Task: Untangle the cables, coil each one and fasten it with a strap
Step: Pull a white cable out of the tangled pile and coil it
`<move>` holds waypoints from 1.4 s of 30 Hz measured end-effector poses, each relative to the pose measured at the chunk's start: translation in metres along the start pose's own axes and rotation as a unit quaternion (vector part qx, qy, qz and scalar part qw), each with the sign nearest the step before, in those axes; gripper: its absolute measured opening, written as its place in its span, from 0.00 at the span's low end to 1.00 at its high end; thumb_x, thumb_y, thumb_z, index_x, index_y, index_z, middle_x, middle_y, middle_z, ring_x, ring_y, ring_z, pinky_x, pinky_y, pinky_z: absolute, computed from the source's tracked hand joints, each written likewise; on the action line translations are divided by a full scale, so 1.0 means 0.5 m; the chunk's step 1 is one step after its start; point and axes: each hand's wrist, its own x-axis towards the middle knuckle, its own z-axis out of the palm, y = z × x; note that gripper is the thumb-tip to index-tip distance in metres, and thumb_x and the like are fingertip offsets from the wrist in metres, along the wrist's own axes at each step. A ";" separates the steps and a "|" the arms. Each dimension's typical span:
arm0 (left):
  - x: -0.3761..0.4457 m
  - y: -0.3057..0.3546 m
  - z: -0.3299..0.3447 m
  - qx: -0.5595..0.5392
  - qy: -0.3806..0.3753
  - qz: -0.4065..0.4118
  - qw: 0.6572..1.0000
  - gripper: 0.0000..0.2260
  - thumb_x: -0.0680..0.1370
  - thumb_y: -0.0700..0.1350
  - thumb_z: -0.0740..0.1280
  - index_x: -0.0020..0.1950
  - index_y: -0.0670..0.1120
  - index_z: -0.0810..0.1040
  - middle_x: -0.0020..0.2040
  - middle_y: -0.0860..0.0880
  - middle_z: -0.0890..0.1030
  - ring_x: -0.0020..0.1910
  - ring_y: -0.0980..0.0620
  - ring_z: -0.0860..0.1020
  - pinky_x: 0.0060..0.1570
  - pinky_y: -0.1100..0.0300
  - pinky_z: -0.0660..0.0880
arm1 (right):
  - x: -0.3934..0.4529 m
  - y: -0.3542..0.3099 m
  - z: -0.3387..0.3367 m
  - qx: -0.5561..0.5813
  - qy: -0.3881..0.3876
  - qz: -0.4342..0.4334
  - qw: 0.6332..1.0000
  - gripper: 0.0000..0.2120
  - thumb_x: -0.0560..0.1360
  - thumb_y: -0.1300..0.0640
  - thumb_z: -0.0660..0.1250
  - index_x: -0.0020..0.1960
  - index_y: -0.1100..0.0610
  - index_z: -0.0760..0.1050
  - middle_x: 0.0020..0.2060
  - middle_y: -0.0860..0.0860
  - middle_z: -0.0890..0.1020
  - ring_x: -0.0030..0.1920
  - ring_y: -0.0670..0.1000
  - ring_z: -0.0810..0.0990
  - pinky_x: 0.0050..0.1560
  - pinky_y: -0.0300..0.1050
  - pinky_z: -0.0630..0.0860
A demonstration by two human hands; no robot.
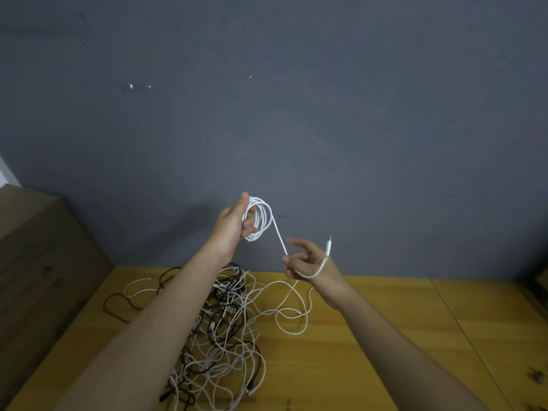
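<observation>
the left hand (234, 222) is raised above the back edge of the yellow wooden worktop (385, 336), fingers curled round a coiled white cable (261, 218). the cable's free end runs down to the right hand (305, 262), pinched there, plug sticking up. a tangled heap of black and white cables (225, 330) lies beneath the arms.

White cable (261, 218) hangs coiled aloft (plug end free), above tangled black-and-white cables (225, 330) on the table.
</observation>
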 end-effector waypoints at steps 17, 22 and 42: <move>0.018 0.000 0.034 -0.047 0.004 0.026 0.999 0.11 0.85 0.48 0.51 0.46 0.45 0.66 0.30 0.53 0.71 0.27 0.56 0.69 0.34 0.61 0.67 | -0.032 0.025 -0.010 -0.401 -0.080 -0.188 0.893 0.15 0.79 0.57 0.65 0.66 0.53 0.76 0.59 0.49 0.81 0.56 0.48 0.81 0.57 0.47 0.77; -0.011 -0.009 0.048 0.079 0.003 0.034 0.996 0.07 0.85 0.48 0.51 0.49 0.47 0.64 0.39 0.49 0.75 0.31 0.57 0.76 0.43 0.60 0.70 | -0.059 0.001 0.004 -0.345 -0.082 -0.243 0.903 0.12 0.79 0.54 0.63 0.60 0.52 0.80 0.51 0.47 0.85 0.44 0.51 0.84 0.48 0.50 0.79; -0.105 -0.045 0.002 0.164 -0.300 -0.034 0.939 0.28 0.77 0.67 0.51 0.36 0.46 0.75 0.25 0.54 0.64 0.25 0.54 0.62 0.44 0.60 0.70 | -0.026 -0.074 -0.001 0.033 0.136 0.023 0.990 0.04 0.72 0.58 0.72 0.39 0.55 0.80 0.27 0.47 0.76 0.28 0.43 0.72 0.28 0.34 0.66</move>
